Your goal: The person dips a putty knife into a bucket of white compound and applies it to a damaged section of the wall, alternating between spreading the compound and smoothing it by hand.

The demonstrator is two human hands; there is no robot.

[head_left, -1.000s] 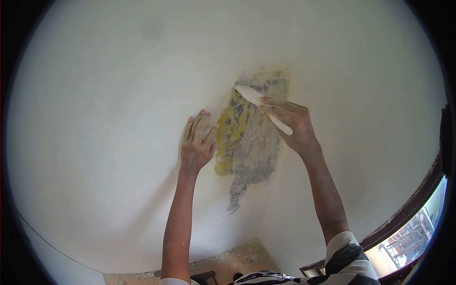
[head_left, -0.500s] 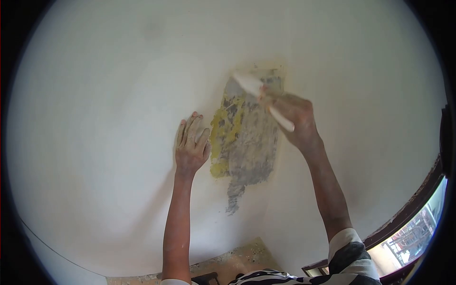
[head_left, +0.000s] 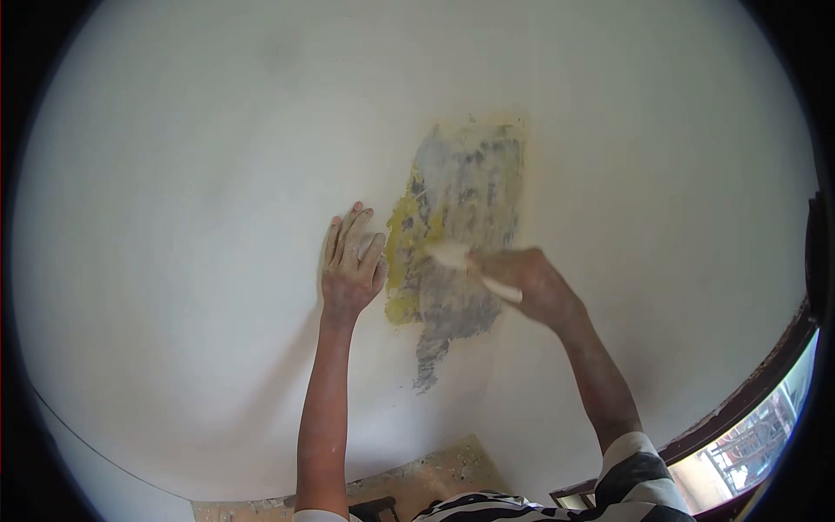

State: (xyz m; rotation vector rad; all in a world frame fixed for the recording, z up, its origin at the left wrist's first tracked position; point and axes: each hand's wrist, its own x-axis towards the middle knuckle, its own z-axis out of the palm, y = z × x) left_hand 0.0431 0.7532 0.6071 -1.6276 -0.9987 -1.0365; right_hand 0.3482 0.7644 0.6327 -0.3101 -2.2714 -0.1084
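My left hand (head_left: 352,265) rests flat against the white wall, fingers stretched up and slightly apart, just left of a rough patch. My right hand (head_left: 526,283) is closed around a white-handled brush (head_left: 450,254); motion blurs its pale head, so its exact shape is hard to make out. The brush lies across the middle of the rough patch (head_left: 465,187), its head pointing left. Grey, streaky whitish areas cover most of that patch, with yellow along its left edge and a narrow grey tail at the bottom.
The white wall (head_left: 200,200) surrounds the patch. Below, a speckled tan surface (head_left: 444,465) shows with a dark object (head_left: 374,507) on it. At lower right is a dark frame (head_left: 739,391) with a bright opening (head_left: 752,448) beyond.
My right hand has moved the brush down from the top of the patch to its middle. The upper patch is now uncovered to view. My left hand stays in place.
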